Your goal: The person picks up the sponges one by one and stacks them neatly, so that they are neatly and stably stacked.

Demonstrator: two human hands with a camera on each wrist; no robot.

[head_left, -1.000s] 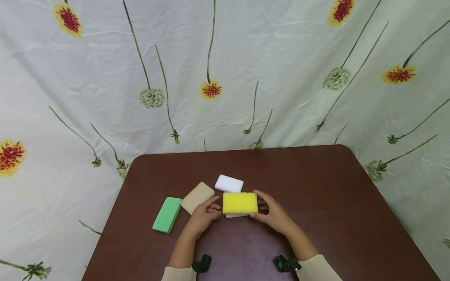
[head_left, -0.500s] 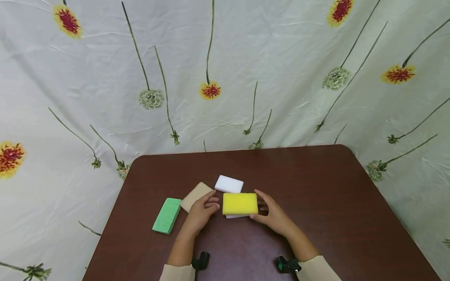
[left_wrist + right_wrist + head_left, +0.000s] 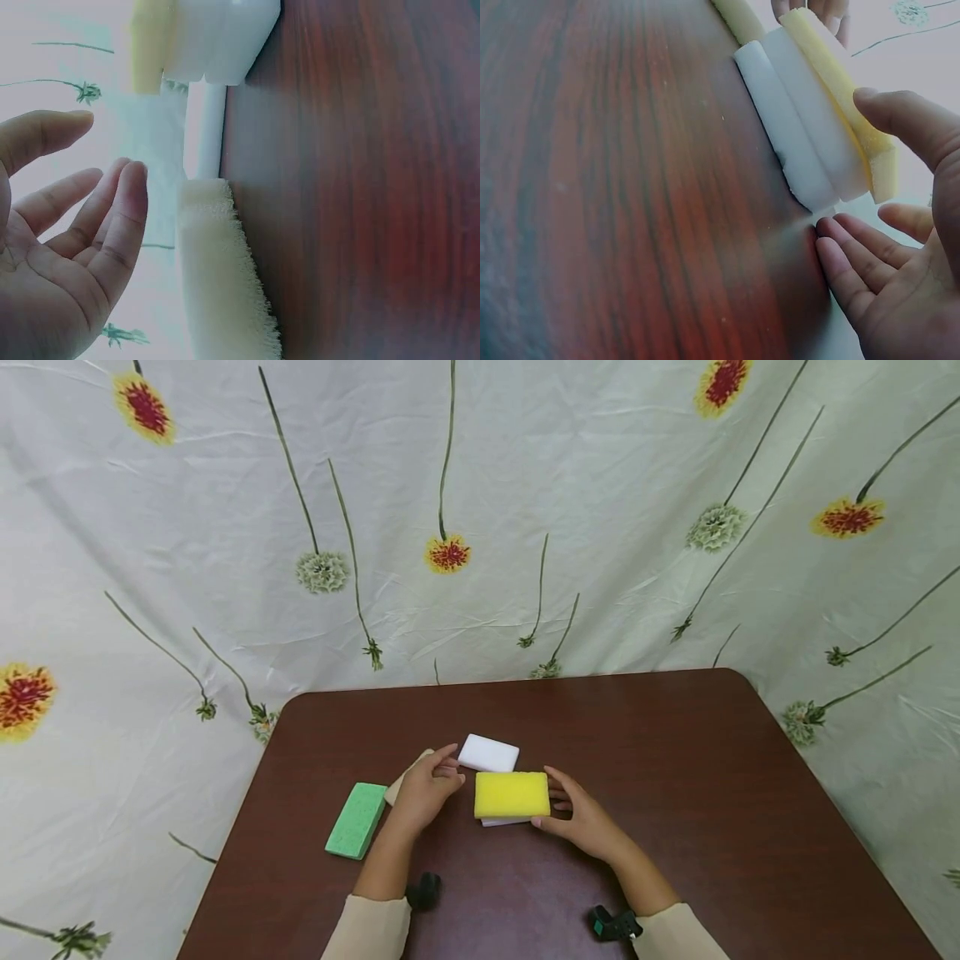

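A yellow sponge [image 3: 512,795] lies on top of two white blocks [image 3: 787,127], stacked flat on the table. My right hand [image 3: 585,818] is at the stack's right end, its thumb tip at the yellow sponge's near corner and its fingers loosely extended beside the white blocks. My left hand [image 3: 426,789] hovers over a beige sponge [image 3: 217,270], fingers slightly bent and apart, with nothing in them. In the head view that hand hides most of the beige sponge. Just behind the stack lies another white block [image 3: 489,752].
A green sponge [image 3: 356,820] lies at the left, its upper corner by the beige one. The brown table [image 3: 712,793] has rounded far corners. Behind it hangs a white cloth [image 3: 615,485] printed with flowers.
My left hand has moved away from the stack, up and to the left, over the beige sponge. The right hand and the yellow sponge have stayed in place.
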